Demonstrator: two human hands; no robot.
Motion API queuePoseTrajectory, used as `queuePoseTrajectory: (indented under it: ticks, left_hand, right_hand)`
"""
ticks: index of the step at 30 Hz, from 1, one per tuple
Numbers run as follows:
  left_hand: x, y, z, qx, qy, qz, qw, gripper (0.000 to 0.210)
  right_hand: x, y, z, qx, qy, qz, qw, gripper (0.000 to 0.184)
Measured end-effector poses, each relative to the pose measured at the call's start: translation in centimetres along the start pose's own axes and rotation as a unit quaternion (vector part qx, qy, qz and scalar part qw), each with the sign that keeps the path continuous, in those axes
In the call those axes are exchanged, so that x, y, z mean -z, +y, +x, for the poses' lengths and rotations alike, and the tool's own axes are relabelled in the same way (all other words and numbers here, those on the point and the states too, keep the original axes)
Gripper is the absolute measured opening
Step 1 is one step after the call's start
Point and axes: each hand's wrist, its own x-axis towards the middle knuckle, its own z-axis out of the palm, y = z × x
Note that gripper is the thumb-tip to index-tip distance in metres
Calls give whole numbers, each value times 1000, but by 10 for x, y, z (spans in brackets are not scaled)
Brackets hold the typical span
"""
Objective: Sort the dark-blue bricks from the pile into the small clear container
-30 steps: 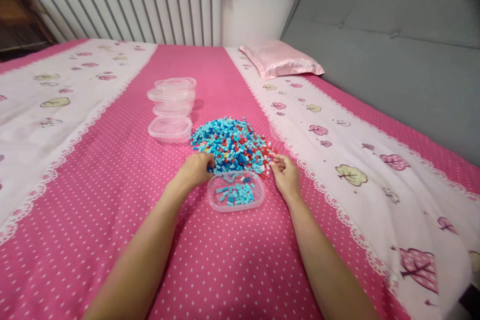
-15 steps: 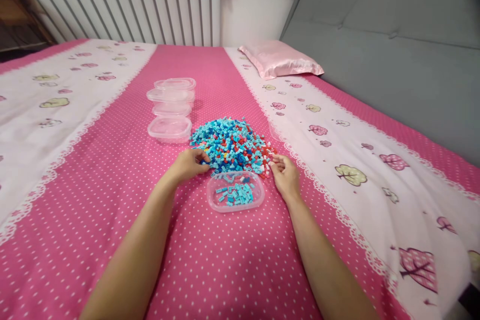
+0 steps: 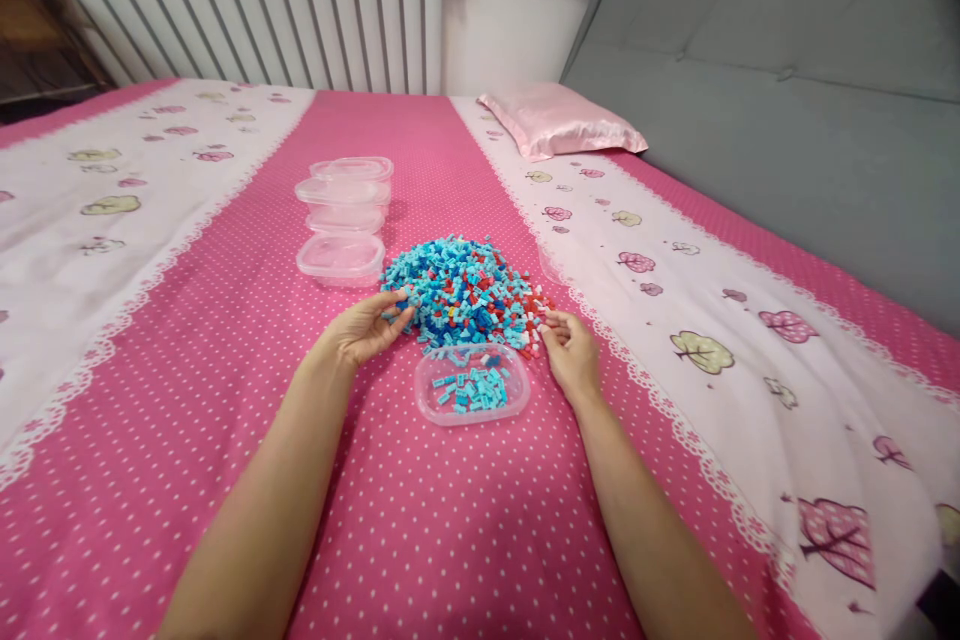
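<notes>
A heap of small plastic building bricks (image 3: 465,285), mostly light blue with darker blue and red ones, lies on the bedspread. My left hand (image 3: 369,328) is at the heap's left edge, thumb and fingers apart, with blue bricks just past the fingertips. At the right edge, by red and white bricks, my right hand (image 3: 571,352) has its fingers curled together; whatever is between them is hidden. Between my hands, on the near side of the heap, a clear plastic container (image 3: 426,402) holds loose light-blue bricks and a darker blue one.
Several clear plastic containers (image 3: 341,265) stand in a row left of the heap. A clear lid-like piece (image 3: 551,265) lies to its right. Farther back are a pink pillow (image 3: 562,120), a grey headboard (image 3: 780,110) and a white radiator (image 3: 300,10). The pink dotted bedspread (image 3: 465,520) lies underneath.
My left hand has lifted slightly and its thumb and fingers have spread, away from the bricks at the heap's near left edge. My right hand has stayed nearly still.
</notes>
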Motion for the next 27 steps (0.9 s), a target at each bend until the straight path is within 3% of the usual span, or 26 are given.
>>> queuePoseTrajectory:
  ticks: [10,22,27]
  left_hand:
    - [-16,-6,-9,51,-20,-53,997,5]
    - [-19,-5,-18,23,-119,-53,991,9]
    - [-23,-1,-28,49,-171,-34,983,26]
  right_hand:
    - [0,-1,0,7,4,-1,1000,28]
    - [-1,4,1,7,4,5,1000,28]
    - [0,2,1,4,0,-2,1000,29]
